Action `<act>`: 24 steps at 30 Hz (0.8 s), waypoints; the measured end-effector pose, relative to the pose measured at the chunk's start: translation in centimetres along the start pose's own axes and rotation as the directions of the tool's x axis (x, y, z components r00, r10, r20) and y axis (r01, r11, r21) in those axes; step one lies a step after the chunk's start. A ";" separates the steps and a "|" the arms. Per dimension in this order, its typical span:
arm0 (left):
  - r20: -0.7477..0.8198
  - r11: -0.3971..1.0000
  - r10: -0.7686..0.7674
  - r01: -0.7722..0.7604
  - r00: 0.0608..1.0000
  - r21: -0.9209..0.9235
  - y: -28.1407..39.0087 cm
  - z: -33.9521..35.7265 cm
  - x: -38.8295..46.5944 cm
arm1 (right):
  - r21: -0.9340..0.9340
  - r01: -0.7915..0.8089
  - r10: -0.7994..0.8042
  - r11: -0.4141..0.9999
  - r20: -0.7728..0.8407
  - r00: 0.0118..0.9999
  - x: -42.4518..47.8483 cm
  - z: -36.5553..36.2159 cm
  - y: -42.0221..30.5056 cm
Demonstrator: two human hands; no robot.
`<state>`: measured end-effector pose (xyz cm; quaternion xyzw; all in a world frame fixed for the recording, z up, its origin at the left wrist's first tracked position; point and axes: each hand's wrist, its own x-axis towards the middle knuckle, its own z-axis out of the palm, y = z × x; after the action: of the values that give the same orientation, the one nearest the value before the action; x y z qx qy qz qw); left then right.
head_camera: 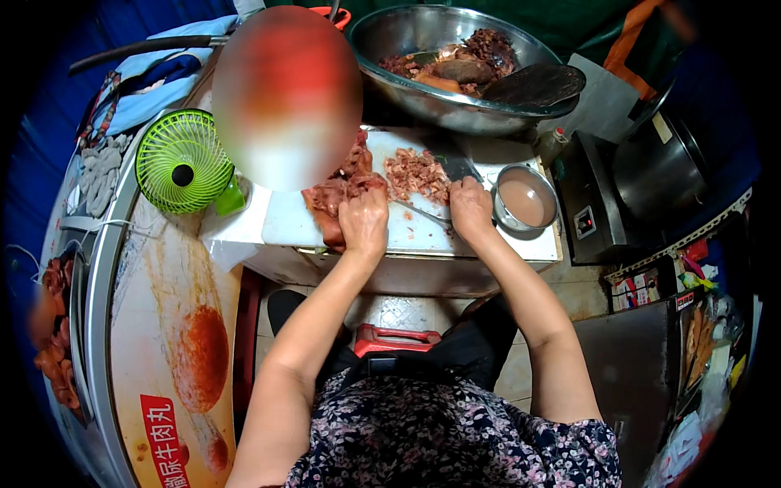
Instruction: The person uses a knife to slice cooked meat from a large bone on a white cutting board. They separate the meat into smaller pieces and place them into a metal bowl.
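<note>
On a white cutting board (287, 221) before me, my left hand (364, 219) presses its curled fingers onto a large piece of reddish-brown cooked meat (329, 198). My right hand (471, 207) grips a knife (424, 213), whose narrow blade points left between the two hands, low over the board. Its handle is mostly hidden by my fingers. Just beyond the blade lies a heap of chopped meat (418, 174), with small scraps on the board's near side. A broad dark blade (454, 160) lies behind the heap. A blurred oval covers part of the meat.
Right of my right hand stands a metal bowl (526, 198) of cloudy brownish liquid. A large steel basin (421, 100) with meat sits behind the board. A green fan (183, 174) stands left. A dark pot (656, 161) is at right; a red stool (396, 339) is below me.
</note>
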<state>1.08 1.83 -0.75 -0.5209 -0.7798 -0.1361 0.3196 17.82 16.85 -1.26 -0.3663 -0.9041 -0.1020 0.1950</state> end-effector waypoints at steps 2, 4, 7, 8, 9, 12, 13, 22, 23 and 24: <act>0.019 1.000 -0.011 0.011 1.000 0.004 0.4 -0.4 -0.8 | -0.071 -0.060 0.060 0.996 0.004 0.998 0.1 2.4 0.7; -0.008 0.992 -0.013 0.011 1.000 -0.122 -0.3 -1.0 -1.3 | -0.062 -0.127 0.130 0.990 0.057 0.990 0.8 2.6 0.6; 0.201 0.942 0.011 0.057 0.979 -0.332 -2.1 -4.0 -2.2 | -0.027 -0.192 0.194 0.981 0.139 0.971 1.5 3.0 1.2; 0.142 0.937 0.037 0.015 0.989 -0.348 -3.1 -4.7 -3.0 | -0.015 -0.214 0.213 0.977 0.183 0.960 1.9 2.8 1.4; 0.083 0.934 0.059 -0.026 0.995 -0.356 -4.4 -5.7 -3.7 | 0.000 -0.233 0.227 0.972 0.227 0.947 2.3 2.3 1.2; 0.433 0.884 0.015 0.190 0.901 -0.427 -7.6 -7.3 -4.9 | 0.131 -0.270 0.244 0.954 0.187 0.952 3.2 0.4 0.4; 0.483 0.853 -0.001 0.253 0.875 -0.456 -8.5 -7.0 -5.2 | 0.165 -0.251 0.228 0.954 0.145 0.963 3.4 -0.7 -0.2; 0.238 0.724 -0.145 0.267 0.960 -0.636 -5.8 -3.6 -5.6 | 0.468 -0.218 0.161 0.856 0.158 0.974 2.9 -9.3 -0.8; 0.207 0.737 -0.171 0.264 0.963 -0.622 -4.9 -3.1 -5.7 | 0.473 -0.218 0.156 0.854 0.167 0.974 2.8 -9.8 -0.9; 0.183 0.730 -0.209 0.278 0.961 -0.624 -3.8 -2.9 -5.5 | 0.475 -0.224 0.158 0.851 0.175 0.972 2.7 -10.5 -1.0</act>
<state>0.09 -5.28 -1.61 -0.4979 -0.7618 -0.4099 0.0614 18.27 14.41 9.34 -0.3987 -0.8699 0.1749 0.2317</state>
